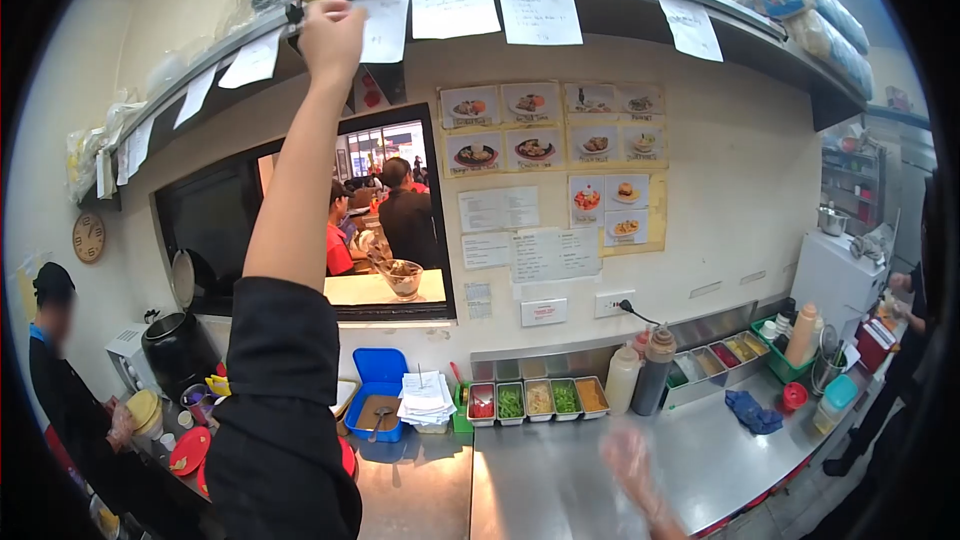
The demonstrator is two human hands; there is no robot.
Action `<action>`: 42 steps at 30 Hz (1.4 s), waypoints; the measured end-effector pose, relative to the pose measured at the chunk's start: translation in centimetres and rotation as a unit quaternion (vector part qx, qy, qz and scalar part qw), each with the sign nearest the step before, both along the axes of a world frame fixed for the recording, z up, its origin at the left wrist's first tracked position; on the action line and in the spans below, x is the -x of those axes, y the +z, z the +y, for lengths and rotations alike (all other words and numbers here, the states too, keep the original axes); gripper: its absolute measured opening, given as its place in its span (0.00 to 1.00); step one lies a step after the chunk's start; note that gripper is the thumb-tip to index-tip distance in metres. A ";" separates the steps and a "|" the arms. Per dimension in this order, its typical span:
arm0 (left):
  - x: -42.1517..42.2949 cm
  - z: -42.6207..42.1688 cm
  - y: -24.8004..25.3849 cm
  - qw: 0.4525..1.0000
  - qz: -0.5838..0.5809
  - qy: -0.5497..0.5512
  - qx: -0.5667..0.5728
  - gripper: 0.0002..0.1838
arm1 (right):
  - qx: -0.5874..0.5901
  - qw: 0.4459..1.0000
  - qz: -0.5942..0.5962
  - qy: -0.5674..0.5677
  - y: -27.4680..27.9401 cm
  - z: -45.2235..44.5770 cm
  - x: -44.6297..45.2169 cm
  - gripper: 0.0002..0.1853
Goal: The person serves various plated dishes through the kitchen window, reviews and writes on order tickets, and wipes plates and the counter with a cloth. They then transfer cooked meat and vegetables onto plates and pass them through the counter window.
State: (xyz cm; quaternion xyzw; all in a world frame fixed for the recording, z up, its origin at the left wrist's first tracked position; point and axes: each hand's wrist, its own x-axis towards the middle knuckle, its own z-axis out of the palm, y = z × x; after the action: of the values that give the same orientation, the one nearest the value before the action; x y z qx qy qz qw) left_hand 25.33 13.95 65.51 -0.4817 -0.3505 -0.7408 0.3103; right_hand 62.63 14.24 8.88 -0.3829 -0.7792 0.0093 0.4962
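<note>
White paper (388,28) may rip if the left hand (334,35) tugs; I can't tell whether it or the right hand (630,455) pinches anything.

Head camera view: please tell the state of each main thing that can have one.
Left hand: raised at shelf edge, grip unclear
Right hand: over counter, blurred
Blue lid: raised open
Metal pans: uncovered, filled
Blue cloth: crumpled
White bottle: upright
Black plug: inserted in outlet

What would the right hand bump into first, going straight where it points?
The right hand would probably meet the tray with orange contents, rightmost in its row of five, though depth is unclear.
</note>
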 end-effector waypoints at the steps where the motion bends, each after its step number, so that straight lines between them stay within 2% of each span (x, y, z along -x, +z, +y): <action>1: -1.3 -0.4 -0.6 0.962 0.015 -0.223 0.157 0.22 | 0.106 0.971 0.170 0.132 8.7 1.2 1.6 0.25; 2: -3.1 -1.0 -1.6 0.898 0.012 -0.308 0.314 0.28 | 0.178 0.937 0.220 0.203 14.7 3.9 2.4 0.33; 3: -4.1 -0.6 -2.4 0.813 0.017 -0.371 0.449 0.37 | 0.171 0.892 0.297 0.296 20.4 7.4 4.0 0.39; 4: -4.9 0.4 -3.1 0.787 0.035 -0.352 0.505 0.45 | 0.098 0.882 0.308 0.343 26.6 8.6 6.1 0.45; 5: -5.2 1.9 -3.4 0.812 0.027 -0.371 0.451 0.45 | 0.103 0.872 0.278 0.390 32.7 10.4 7.2 0.47; 6: -5.3 3.6 -3.8 0.833 0.017 -0.388 0.395 0.44 | 0.090 0.826 0.304 0.467 37.4 11.9 8.2 0.46; 7: -5.2 5.4 -3.6 0.832 0.018 -0.390 0.394 0.44 | 0.097 0.845 0.347 0.396 42.3 11.2 10.1 0.44; 9: -5.5 7.9 -1.8 0.817 -0.063 -0.550 0.161 0.33 | 0.059 0.786 0.446 0.425 48.9 12.8 13.0 0.34; 10: -5.5 8.7 -1.2 0.816 -0.060 -0.552 0.162 0.33 | 0.022 0.744 0.495 0.449 51.0 13.9 14.1 0.28; 11: -5.7 9.4 -0.6 0.794 -0.075 -0.597 0.087 0.29 | 0.018 0.745 0.495 0.447 52.9 14.4 15.0 0.28; 12: -6.0 10.1 -0.3 0.765 -0.090 -0.637 0.014 0.25 | 0.026 0.691 0.567 0.447 54.4 14.6 15.7 0.22; 13: -6.5 10.3 -0.2 0.766 -0.104 -0.634 -0.003 0.16 | 0.032 0.631 0.634 0.445 55.3 14.8 15.8 0.17; 14: -7.0 10.4 -0.3 0.763 -0.104 -0.638 -0.001 0.16 | 0.029 0.633 0.636 0.441 55.6 15.1 15.4 0.17; 16: -8.3 10.3 -1.0 0.793 -0.111 -0.599 -0.021 0.12 | -0.078 0.543 0.639 0.540 55.5 14.7 14.5 0.12; 17: -9.0 10.1 -1.5 0.799 -0.108 -0.592 -0.025 0.08 | -0.085 0.575 0.646 0.495 55.1 13.8 13.4 0.14; 18: -9.7 10.1 -1.9 0.797 -0.107 -0.593 -0.023 0.08 | -0.069 0.533 0.679 0.499 55.3 14.9 12.1 0.13; 20: -11.6 10.3 -2.1 0.797 -0.055 -0.601 -0.015 0.08 | -0.091 0.523 0.680 0.506 55.7 16.9 8.9 0.13; 23: -15.2 11.2 -1.3 0.799 -0.048 -0.600 0.002 0.08 | -0.104 0.549 0.693 0.456 55.0 15.5 5.6 0.13; 27: -19.0 12.2 0.2 0.794 -0.078 -0.603 -0.013 0.09 | -0.109 0.555 0.666 0.485 55.7 16.6 3.3 0.14; 29: -20.0 12.5 0.5 0.799 -0.104 -0.593 -0.013 0.10 | -0.149 0.729 0.568 0.351 56.5 17.6 2.4 0.13; 31: -19.9 13.7 0.6 0.798 -0.087 -0.596 -0.017 0.11 | -0.062 0.638 0.621 0.451 56.1 15.9 2.4 0.12; 33: -19.5 14.0 0.8 0.796 -0.066 -0.600 -0.026 0.13 | -0.088 0.644 0.604 0.461 56.7 17.1 2.4 0.13; 35: -18.3 13.4 -0.4 0.804 -0.046 -0.586 0.091 0.34 | -0.107 0.650 0.590 0.467 56.5 17.3 2.7 0.13; 36: -16.7 13.4 -1.5 0.810 0.000 -0.579 0.089 0.55 | -0.048 0.672 0.595 0.439 55.5 15.9 2.8 0.15; 37: -14.5 13.6 -2.1 0.797 -0.011 -0.597 0.088 0.65 | 0.013 0.689 0.599 0.408 54.5 14.7 2.7 0.18; 38: -11.6 13.0 -2.5 0.770 -0.005 -0.633 0.077 0.69 | 0.021 0.701 0.567 0.432 53.5 14.3 1.9 0.23; 39: -8.1 12.7 -2.3 0.743 -0.019 -0.668 0.036 0.69 | -0.023 0.741 0.487 0.462 51.2 14.6 1.2 0.24; 40: -5.2 11.8 -2.2 0.744 -0.068 -0.662 -0.065 0.63 | -0.071 0.771 0.400 0.490 48.8 14.5 0.3 0.26; 41: -2.6 10.1 -2.1 0.766 -0.042 -0.627 -0.132 0.54 | -0.075 0.769 0.401 0.492 47.3 14.5 -0.6 0.26; 42: -0.7 8.6 -1.8 0.762 -0.036 -0.616 -0.197 0.46 | -0.066 0.794 0.343 0.499 46.3 14.7 -1.7 0.26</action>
State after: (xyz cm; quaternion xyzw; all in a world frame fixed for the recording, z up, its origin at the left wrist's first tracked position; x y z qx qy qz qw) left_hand 26.00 22.60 63.71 -0.4950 0.1640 -0.8421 -0.1377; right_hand 64.36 28.91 55.22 0.1204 -0.6398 0.3347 0.6813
